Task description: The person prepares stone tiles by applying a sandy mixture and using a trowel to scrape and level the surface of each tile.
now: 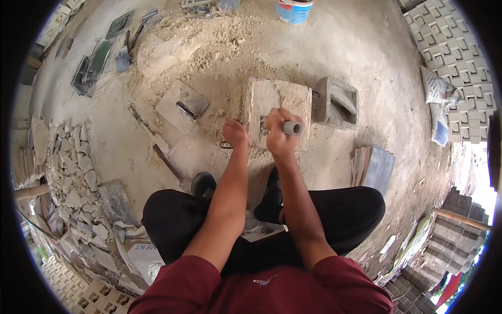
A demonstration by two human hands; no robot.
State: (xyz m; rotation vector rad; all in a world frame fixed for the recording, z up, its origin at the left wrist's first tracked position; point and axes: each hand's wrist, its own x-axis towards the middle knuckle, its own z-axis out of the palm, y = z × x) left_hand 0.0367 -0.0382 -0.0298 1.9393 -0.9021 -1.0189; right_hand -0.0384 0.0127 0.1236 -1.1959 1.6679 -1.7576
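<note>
In front of me a square block mould (252, 102) lies on the ground, its top covered with pale sandy mix. My right hand (280, 128) is wrapped round a thick grey pipe-like handle (293, 128) above the mould; its hollow end faces up, and what lies below it is mostly hidden. My left hand (235, 131) is closed in a fist at the mould's left edge, and anything inside it is hidden. Close below that fist is a dark metal loop handle (226, 145). A flat board float with a dark grip (183, 107) lies to the left.
A hollow concrete block (337, 103) stands right of the mould. Loose sandy mix (204, 44) is heaped beyond it. A bucket (294, 11) stands farther off. Flat panels (377, 170) lean at right, broken rubble (73, 167) lies at left, and stacked blocks (449, 63) line the far right.
</note>
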